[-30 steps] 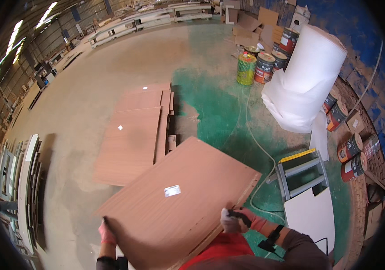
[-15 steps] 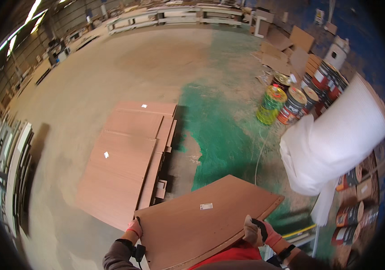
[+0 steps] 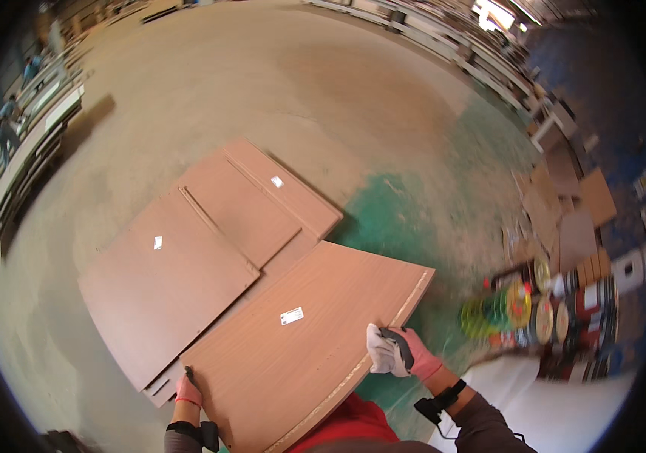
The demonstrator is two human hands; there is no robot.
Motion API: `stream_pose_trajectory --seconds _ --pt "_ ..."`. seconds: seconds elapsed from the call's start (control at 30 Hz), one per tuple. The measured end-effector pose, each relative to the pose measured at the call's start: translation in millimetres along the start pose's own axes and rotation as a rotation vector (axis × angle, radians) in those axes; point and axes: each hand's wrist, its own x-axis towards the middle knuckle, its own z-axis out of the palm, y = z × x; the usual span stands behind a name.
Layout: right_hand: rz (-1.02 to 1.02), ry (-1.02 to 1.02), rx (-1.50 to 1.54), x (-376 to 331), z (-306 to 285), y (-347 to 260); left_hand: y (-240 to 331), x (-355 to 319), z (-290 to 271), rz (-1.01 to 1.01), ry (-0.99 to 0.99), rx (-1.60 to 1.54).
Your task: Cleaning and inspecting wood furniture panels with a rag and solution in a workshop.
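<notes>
- A person, seen from a head camera looking down, carries a large brown wood-grain panel (image 3: pixel 300 347) flat in front of the body, filling the lower middle of the view.
- The left hand (image 3: pixel 187 390), in a pink glove, sits at about 7 o'clock, fingers curled closed over the panel's near left edge.
- The right hand (image 3: pixel 398 352), in a white and pink glove, sits at about 5 o'clock, closed around the panel's pale right edge, thumb on top.
- A small white label (image 3: pixel 291 315) sits near the middle of the carried panel's top face.
- A stack of similar brown panels (image 3: pixel 202 249) lies on the concrete floor (image 3: pixel 278 83) toward 10 o'clock, its sheets offset from one another; the carried panel's far left corner overlaps the stack in the view, though whether it touches cannot be told.
- A patch of green-painted floor (image 3: pixel 391 219) lies at 2 o'clock, and coloured paint tins (image 3: pixel 519 309) cluster at 3 o'clock, blurred.
- Judging by this, the step in hand is carrying the panel across to the stack.
- The next move likely calls for keeping both grips firm, lining the panel's edges up with the sheets below, and lowering it level so that no corner digs in.
</notes>
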Motion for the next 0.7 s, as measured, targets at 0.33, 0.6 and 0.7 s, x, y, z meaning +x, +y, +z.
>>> stream_pose_trajectory --seconds 0.33,0.6,0.7 --pt "0.768 -0.199 0.911 373.2 -149.3 14.4 31.9 8.2 308.1 0.245 -0.046 -0.743" --pt "0.621 -0.498 0.499 629.5 -126.9 116.1 1.4 38.4 459.6 0.203 0.172 -0.998" --pt "0.757 -0.761 0.607 704.9 -99.5 129.8 -29.2 64.4 506.5 0.251 0.569 -1.004"
